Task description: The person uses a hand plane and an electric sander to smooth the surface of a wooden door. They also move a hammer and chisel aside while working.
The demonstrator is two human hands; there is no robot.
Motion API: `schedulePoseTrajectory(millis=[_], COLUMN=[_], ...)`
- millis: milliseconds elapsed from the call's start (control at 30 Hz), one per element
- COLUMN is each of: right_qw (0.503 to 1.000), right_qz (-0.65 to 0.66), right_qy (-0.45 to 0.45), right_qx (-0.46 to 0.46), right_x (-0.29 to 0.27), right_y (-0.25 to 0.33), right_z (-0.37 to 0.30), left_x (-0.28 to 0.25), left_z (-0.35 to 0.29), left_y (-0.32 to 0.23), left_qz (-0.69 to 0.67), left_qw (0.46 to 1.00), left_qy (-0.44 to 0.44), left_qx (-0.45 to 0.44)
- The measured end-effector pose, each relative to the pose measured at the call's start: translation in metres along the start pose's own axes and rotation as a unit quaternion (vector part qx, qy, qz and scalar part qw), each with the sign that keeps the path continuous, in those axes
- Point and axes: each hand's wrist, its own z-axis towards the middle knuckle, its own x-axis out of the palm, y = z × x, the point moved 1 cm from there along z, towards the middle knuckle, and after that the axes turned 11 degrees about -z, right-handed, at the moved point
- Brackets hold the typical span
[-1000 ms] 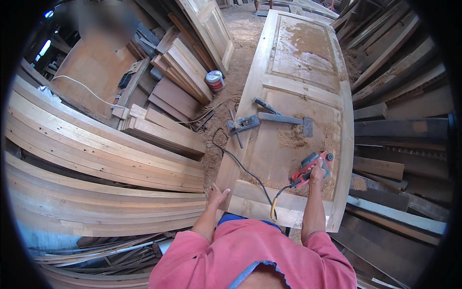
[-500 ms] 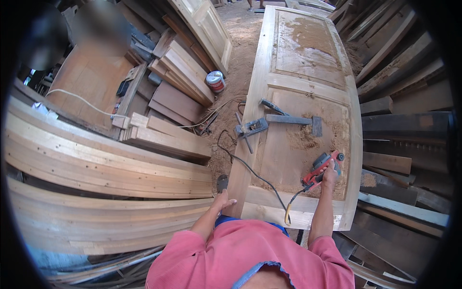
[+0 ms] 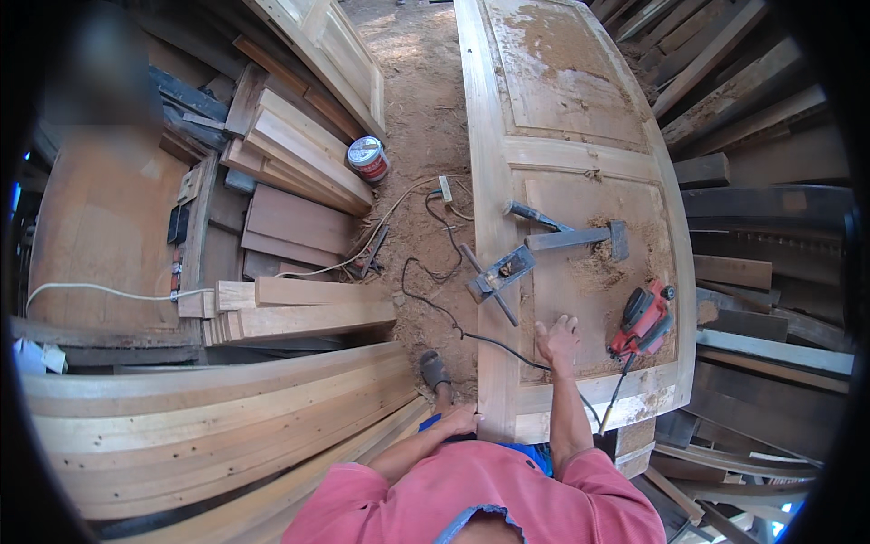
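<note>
A panelled wooden door [image 3: 497, 372] lies flat in front of me, strewn with shavings. My right hand [image 3: 558, 344] is empty, fingers apart, over its near panel. To the right of that hand, a red electric planer [image 3: 643, 319] rests on the door, its cord running toward me. Beyond the hand are a hand plane with a crossbar handle [image 3: 504, 276], a hammer [image 3: 571, 238] and a chisel-like tool with a dark handle [image 3: 540, 217]. My left hand [image 3: 464, 419] is low beside the door's near left corner; its fingers are too indistinct to read.
Long boards [image 3: 217, 412] are stacked at my left, with shorter planks [image 3: 317, 308] beyond them. A paint can [image 3: 368, 160] and a power cord [image 3: 444, 304] are on the dirt floor. Timber [image 3: 761, 204] crowds the right side. Another door [image 3: 331, 59] leans at the far left.
My right hand has let go of the electric planer and moved left. The planer now lies on the door. My left hand has shifted slightly right and nearer to me; the view has turned.
</note>
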Motion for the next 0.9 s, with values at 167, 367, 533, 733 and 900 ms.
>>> schedulePoseTrajectory(millis=[167,367,533,733,900], right_qw=[0.997,0.992,0.992,0.991,0.993], right_qz=[0.042,0.046,0.008,0.016,0.004], right_qy=[0.07,0.108,0.121,0.131,0.111], right_qx=[0.002,-0.035,-0.037,-0.02,-0.034], right_x=[-0.003,-0.014,-0.012,0.007,-0.002], right_y=[0.037,0.022,0.029,0.017,0.031], right_z=[-0.008,-0.004,-0.008,0.005,0.001], left_x=[-0.02,-0.039,-0.075,-0.179,-0.289], left_z=[0.005,-0.006,-0.016,0.01,0.065], left_y=[0.015,-0.011,0.005,0.026,-0.011], left_qz=[0.015,0.092,0.08,-0.017,0.014], left_qw=[0.995,0.993,0.997,0.968,0.847], left_qy=[0.042,0.06,-0.004,-0.251,-0.473], left_qx=[0.09,0.042,0.003,0.022,0.244])
